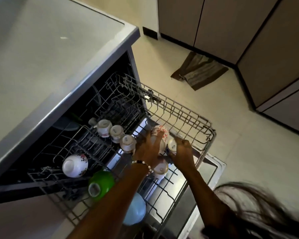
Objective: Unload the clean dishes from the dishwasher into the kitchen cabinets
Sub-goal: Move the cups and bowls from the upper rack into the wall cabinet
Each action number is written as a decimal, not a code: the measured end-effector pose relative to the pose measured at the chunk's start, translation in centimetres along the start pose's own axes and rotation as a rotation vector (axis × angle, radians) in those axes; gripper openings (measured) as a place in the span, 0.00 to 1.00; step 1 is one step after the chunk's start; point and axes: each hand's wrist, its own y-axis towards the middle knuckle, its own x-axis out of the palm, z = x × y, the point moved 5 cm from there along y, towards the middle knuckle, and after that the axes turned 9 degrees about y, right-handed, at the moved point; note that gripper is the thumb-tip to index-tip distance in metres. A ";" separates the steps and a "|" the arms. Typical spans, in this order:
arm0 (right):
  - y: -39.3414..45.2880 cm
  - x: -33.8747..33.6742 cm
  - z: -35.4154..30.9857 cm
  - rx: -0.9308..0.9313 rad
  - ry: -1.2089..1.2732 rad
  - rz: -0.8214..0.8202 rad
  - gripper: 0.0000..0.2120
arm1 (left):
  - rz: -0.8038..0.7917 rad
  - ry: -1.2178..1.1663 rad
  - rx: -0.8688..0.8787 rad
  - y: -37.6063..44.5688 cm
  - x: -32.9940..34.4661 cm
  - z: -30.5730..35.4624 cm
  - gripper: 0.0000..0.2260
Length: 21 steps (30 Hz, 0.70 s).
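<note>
Three upturned cups (115, 133) with illegible base-stamps.

Materials and finishes of the pulled-out upper rack (188, 116).
Grey coated wire is seen in the rack; glossy glazed ceramic in the cups (116, 133) (bases unglazed-looking); shiny plastic-like gloss in the green bowl (103, 181); brushed metal on the door liner (207, 171); matt cloth on the floor rag (199, 71).
</note>
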 end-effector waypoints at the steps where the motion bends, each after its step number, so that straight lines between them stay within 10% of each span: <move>1: 0.3 0.5 0.3 -0.005 -0.024 0.001 0.34 | 0.001 -0.010 0.006 0.2 0.4 0.2 0.45; 21: -5.1 -5.5 -6.6 -0.192 0.095 0.255 0.31 | 0.478 -0.379 0.031 -6.6 -12.0 -3.9 0.37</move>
